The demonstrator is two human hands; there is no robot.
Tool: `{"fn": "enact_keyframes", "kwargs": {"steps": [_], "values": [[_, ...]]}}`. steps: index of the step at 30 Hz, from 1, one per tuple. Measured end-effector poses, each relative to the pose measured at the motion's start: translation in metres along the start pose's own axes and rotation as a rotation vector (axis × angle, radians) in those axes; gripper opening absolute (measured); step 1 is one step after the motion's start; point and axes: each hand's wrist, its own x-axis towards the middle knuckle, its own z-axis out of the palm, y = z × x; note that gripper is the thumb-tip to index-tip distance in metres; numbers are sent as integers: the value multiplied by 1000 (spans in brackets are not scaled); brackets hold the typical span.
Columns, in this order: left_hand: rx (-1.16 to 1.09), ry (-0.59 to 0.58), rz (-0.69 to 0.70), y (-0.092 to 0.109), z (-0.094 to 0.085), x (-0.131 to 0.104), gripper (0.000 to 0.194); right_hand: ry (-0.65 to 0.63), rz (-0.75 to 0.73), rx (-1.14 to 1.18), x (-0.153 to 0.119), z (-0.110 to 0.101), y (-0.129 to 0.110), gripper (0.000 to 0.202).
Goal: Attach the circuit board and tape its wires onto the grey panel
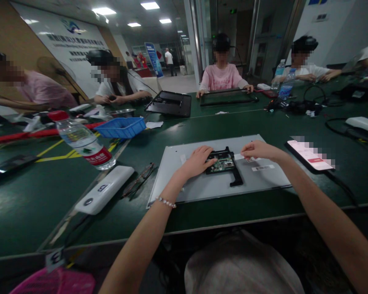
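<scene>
A flat grey panel (199,190) lies on the table in front of me. On it sits a black bracket (236,178) holding a green circuit board (225,164). My left hand (198,162) rests on the bracket's left side, fingers stretched out and thumb reaching over the board's edge. To the right of the bracket, my right hand (257,150) is closed in a pinch on a thin white strip (239,157), which runs toward the board. Whether the strip is tape or a flat cable cannot be made out. A barcode label (263,168) is stuck on the panel nearby.
Left of the panel are eyeglasses (138,180), a white power bank (106,190), a water bottle (84,141) and a blue tray (121,127). A lit phone (311,155) lies to the right. Several people sit around the table; one handles a black frame (228,98).
</scene>
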Motion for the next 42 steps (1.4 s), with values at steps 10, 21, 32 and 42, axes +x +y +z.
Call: {"fn": "enact_keyframes", "kwargs": {"steps": [10,21,32,42], "values": [[-39,39,153,42,-10,1,45,-47,-44,4,6,14,1,22],[78,-24,241,70,1,3,38,-69,-48,-27,6,16,-2,24],[28,-32,277,69,2,6,37,1,-123,-167,11,18,-1,30],[26,-53,275,68,2,5,37,-43,-172,-182,12,16,4,24]]}}
